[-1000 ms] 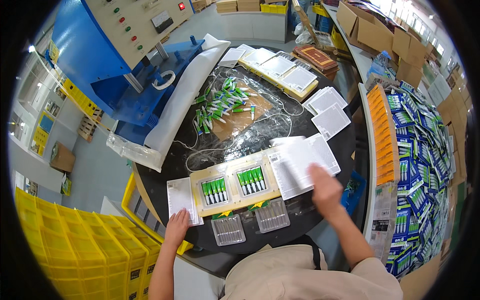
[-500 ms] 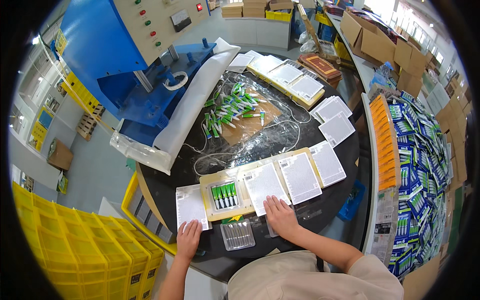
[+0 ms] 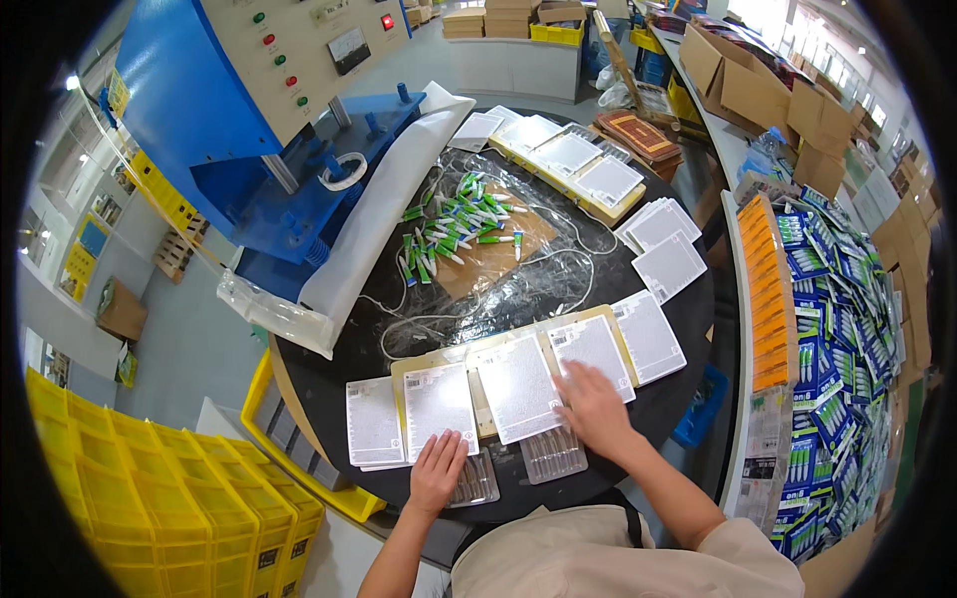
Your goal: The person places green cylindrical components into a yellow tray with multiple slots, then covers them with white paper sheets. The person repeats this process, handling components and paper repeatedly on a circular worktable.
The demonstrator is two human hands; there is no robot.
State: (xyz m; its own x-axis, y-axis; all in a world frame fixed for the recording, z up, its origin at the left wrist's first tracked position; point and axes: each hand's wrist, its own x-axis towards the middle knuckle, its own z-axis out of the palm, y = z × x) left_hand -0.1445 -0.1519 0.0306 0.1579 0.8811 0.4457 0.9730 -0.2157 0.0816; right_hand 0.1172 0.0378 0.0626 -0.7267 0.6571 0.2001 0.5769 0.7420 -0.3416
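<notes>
A row of white printed backing cards lies over a long cream mould tray (image 3: 484, 411) at the near side of the round black table. My left hand (image 3: 437, 470) rests with fingers flat on the lower edge of the left card on the mould (image 3: 440, 399). At the right end, the fingers of my right hand (image 3: 596, 407), spread and slightly blurred, lie at the lower-left edge of another card (image 3: 590, 351). Between them is the middle card (image 3: 518, 384). Clear plastic blister shells (image 3: 553, 455) lie below the mould, one partly behind my left hand.
Small green-and-white tubes (image 3: 464, 224) are heaped on brown cardboard mid-table. A second card-covered mould (image 3: 568, 189) and loose cards (image 3: 670, 267) lie farther off. A blue press (image 3: 269, 209) stands at left, yellow crates (image 3: 159, 488) near left, and packed blister cards (image 3: 832, 389) at right.
The left compartment, where tubes showed, is now covered by a card. My left hand has moved right onto that card; my right hand has shifted up and right from the middle card.
</notes>
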